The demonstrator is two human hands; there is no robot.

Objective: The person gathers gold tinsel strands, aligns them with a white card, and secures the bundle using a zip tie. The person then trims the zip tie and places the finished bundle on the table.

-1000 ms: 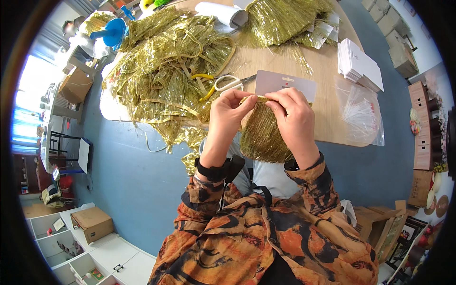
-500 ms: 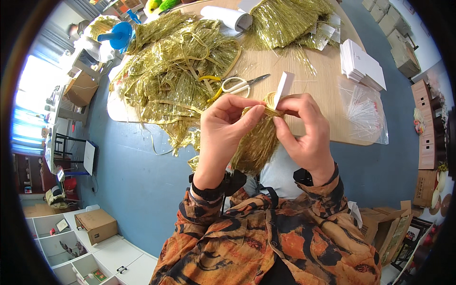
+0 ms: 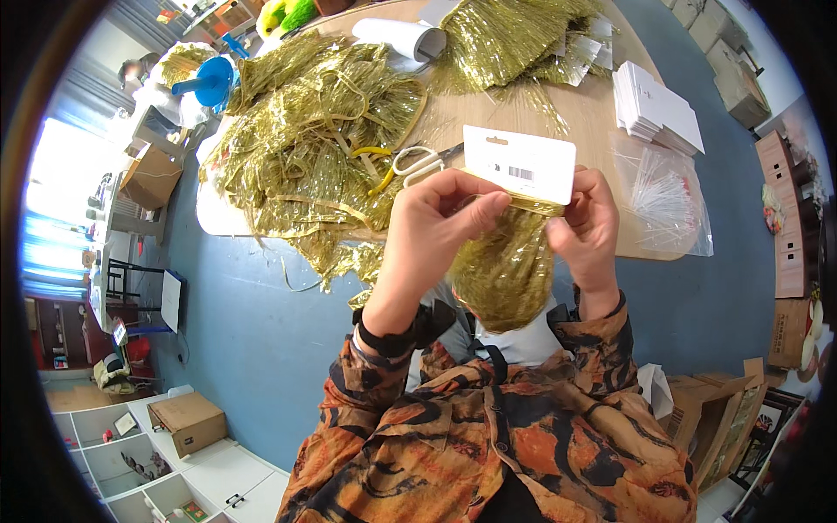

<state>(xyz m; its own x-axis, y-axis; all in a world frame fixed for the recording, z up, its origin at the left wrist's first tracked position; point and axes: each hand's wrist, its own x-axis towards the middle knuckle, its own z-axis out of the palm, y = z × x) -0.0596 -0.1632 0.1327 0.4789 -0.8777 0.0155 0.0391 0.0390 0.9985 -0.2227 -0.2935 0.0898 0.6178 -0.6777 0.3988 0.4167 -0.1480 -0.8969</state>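
Note:
Between both hands, above my lap at the table's near edge, hangs a bundle of gold tinsel fringe (image 3: 504,272). A white header card (image 3: 527,164) with a hang slot stands up along the bundle's top band, its broad face toward me. My left hand (image 3: 446,213) pinches the band at its left end, thumb and fingers pressed together. At the right end, my right hand (image 3: 591,228) grips the band and the card's lower corner. White-handled scissors (image 3: 417,164) lie just past my left hand, beside a yellow-handled tool (image 3: 381,179); the card covers part of the blades.
A large heap of gold fringe (image 3: 305,148) covers the table's left side. Carded fringe (image 3: 501,48) lies at the back near a white roll (image 3: 401,37). At right are a stack of white cards (image 3: 654,109) and a clear bag of thin white ties (image 3: 658,196).
The white card has turned from nearly edge-on to face me, along the band. My right hand has shifted slightly right, and the tinsel bundle hangs more squarely between my hands.

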